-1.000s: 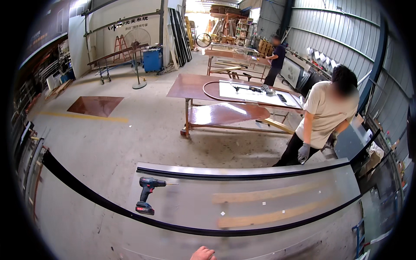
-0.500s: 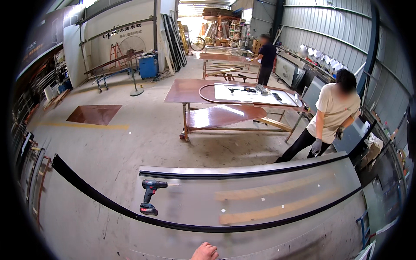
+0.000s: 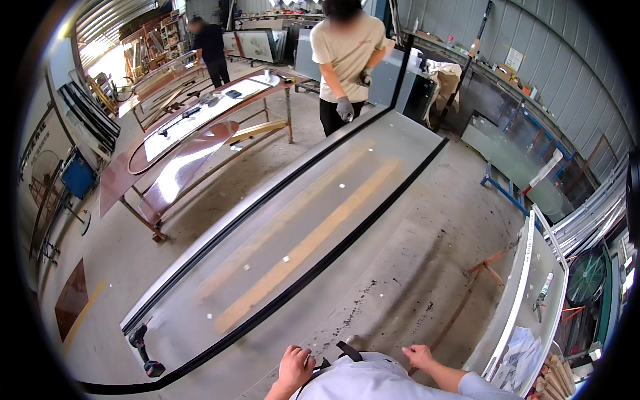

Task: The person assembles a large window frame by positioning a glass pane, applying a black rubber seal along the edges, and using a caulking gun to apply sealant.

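My left hand is in front of my body with its fingers curled in, and no object shows in it. My right hand is also closed, thumb against the curled fingers, off to the right of my shirt. Neither touches anything on the workpiece. Ahead lies a long translucent panel with a black strip along its near side and another black strip along its far side. A dark cordless drill rests at the panel's left end, left of my hands.
A co-worker in gloves stands behind the panel's far end. Beyond is a brown-topped table; another person is farther back. At right stand a white-framed panel, with a tube on it, and a blue metal rack.
My view has swung right and down, so the panel now runs diagonally and both my hands show instead of one. The drill stays at the panel's left end.
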Motion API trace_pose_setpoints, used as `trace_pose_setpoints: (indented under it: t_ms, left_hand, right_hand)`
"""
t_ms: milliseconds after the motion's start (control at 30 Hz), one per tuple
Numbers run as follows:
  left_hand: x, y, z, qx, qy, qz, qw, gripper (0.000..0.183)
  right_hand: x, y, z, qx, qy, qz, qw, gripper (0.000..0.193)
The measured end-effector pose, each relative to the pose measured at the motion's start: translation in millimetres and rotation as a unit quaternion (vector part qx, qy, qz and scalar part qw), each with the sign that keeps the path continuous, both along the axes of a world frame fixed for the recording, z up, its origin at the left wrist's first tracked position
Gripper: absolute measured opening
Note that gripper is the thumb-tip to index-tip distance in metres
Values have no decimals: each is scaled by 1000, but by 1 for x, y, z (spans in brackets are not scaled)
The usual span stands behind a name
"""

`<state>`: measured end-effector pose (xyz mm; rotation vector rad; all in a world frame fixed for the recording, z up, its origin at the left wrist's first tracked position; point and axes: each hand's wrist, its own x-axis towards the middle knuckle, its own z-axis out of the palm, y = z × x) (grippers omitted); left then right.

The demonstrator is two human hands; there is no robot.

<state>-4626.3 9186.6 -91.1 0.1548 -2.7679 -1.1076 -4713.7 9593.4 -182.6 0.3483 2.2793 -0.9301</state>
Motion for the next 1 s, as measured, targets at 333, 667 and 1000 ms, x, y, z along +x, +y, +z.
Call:
trace_pose_setpoints:
  t_ms: [333, 667, 1000]
  left_hand:
    - [-147, 108, -3, 40, 22, -167, 985, 8]
    - [-305, 161, -4, 65, 6, -227, 972, 12]
    - [-529, 228, -11, 142, 71, -209, 965, 10]
  right_hand:
    - [-85, 84, 41, -48, 48, -110, 992, 33]
    - [-257, 120, 47, -102, 106, -182, 972, 30]
    - [-483, 142, 108, -45, 180, -62, 981, 17]
